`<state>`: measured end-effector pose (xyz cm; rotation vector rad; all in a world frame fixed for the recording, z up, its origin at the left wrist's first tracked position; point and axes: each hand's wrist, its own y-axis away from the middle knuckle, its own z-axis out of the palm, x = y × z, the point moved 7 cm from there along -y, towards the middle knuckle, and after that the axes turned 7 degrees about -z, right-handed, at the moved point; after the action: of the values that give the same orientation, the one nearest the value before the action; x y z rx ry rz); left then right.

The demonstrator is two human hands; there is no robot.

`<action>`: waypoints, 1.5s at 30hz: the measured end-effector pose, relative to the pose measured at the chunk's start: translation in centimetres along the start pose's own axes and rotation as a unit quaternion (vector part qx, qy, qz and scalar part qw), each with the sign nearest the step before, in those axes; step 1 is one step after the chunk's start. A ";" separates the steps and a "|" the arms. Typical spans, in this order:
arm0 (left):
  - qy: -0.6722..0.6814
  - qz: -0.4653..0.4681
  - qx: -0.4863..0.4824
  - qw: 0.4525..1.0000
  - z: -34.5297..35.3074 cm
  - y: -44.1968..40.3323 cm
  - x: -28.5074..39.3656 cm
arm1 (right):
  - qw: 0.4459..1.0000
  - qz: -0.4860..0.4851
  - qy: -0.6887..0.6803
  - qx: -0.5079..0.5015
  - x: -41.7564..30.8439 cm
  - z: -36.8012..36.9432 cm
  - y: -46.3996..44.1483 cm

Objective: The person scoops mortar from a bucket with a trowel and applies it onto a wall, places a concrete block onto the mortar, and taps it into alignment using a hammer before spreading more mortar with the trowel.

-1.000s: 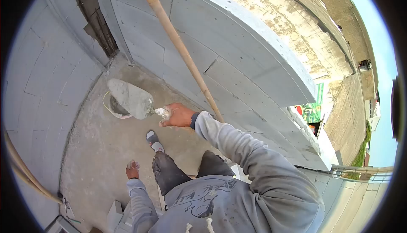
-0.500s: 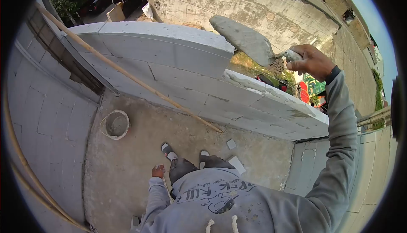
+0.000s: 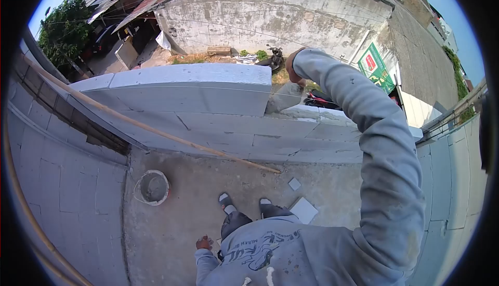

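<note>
My right hand [image 3: 297, 67] is closed on the handle of a trowel [image 3: 286, 97], partly hidden by the hand and sleeve. The mortar-coated blade points down against the end of a pale wall block [image 3: 197, 92], above the lower course [image 3: 332, 125]. Wet mortar [image 3: 304, 112] lies on that course beside the blade. My left hand [image 3: 204, 243] hangs low beside my body, loosely curled with fingers a little apart and nothing visible in it. A string line [image 3: 208, 87] runs along the front of the upper block.
A bucket of mortar [image 3: 154, 187] stands on the concrete floor to the left. A long wooden pole [image 3: 156, 123] leans across the wall. Two block offcuts [image 3: 304, 210] [image 3: 294, 184] lie near my feet. Beyond the wall are a motorcycle [image 3: 274, 59] and a green banner [image 3: 375, 67].
My right hand has moved left and turned the trowel from raised above the wall to blade-down at the block's end. My left hand still hangs low. The camera view has shifted.
</note>
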<state>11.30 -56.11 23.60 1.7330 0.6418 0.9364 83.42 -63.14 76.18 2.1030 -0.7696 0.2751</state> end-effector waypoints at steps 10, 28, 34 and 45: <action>-0.025 0.000 -0.019 1.000 -2.8 -5.9 10.2 | 0.981 0.038 0.146 -0.124 -5.3 -12.4 2.8; -0.168 0.028 0.000 0.985 -1.1 -7.6 20.4 | 0.945 0.141 -0.130 0.264 2.7 -14.6 23.2; -0.169 0.062 0.005 0.984 4.8 -1.1 23.1 | 0.908 -0.126 -0.382 0.119 -7.1 10.7 15.3; -0.180 0.257 -0.009 0.949 11.1 4.6 25.0 | 0.883 -0.044 -0.399 0.242 -5.4 21.2 2.0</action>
<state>34.37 -44.04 33.16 2.0307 -0.0675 0.9275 76.28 -78.45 62.17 2.7462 -1.1512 -0.5544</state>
